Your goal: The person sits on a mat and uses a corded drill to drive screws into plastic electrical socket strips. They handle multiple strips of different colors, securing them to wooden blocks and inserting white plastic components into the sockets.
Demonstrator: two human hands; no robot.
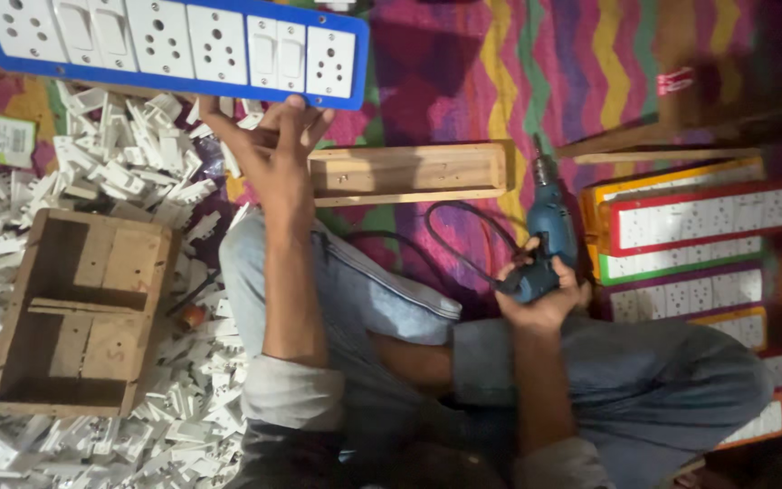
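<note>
My left hand (275, 145) reaches up and grips the lower edge of a long blue-framed board (174, 41) fitted with white sockets and switches, held above a heap of white plastic parts. My right hand (540, 294) is closed on the handle of a blue electric drill (549, 240), whose bit points away from me; its black cord (454, 240) loops over my knee. I sit cross-legged in grey trousers on a zigzag-patterned rug.
An open wooden box (79, 312) lies left among white switch parts (128, 154). A wooden frame (409, 172) rests ahead between my hands. Stacked coloured switchboards (690, 240) lie to the right, with wooden planks (662, 145) beyond them.
</note>
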